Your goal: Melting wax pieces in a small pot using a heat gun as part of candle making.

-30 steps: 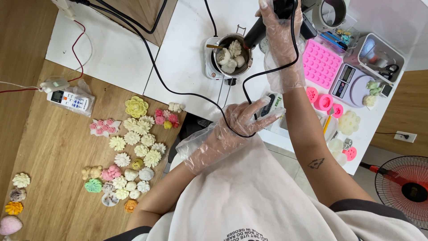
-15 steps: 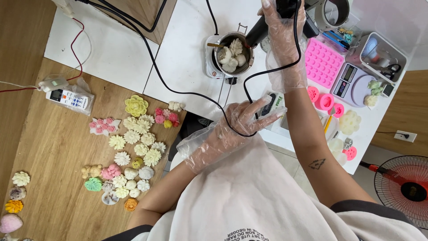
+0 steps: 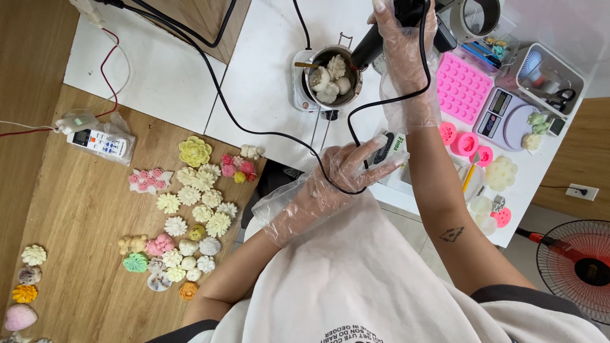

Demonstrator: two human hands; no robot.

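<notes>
Over the white table (image 3: 267,95), the right hand (image 3: 406,44), in a thin plastic glove, is wrapped around the handle of a black heat gun (image 3: 375,41) whose nozzle points into a metal pot (image 3: 330,79) of pale wax lumps on a small burner. Nearer the body, the gloved left hand (image 3: 346,171) is spread wide and holds nothing, with the gun's black cord (image 3: 356,117) looping across its fingers. Pink moulds (image 3: 462,86) and a scale (image 3: 502,117) lie right of the pot, and wax flowers (image 3: 190,203) cover the wooden floor to the left.

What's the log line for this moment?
right hand: grips black heat tool aimed into pot | left hand: open, at cord | pot: wax pieces
</notes>
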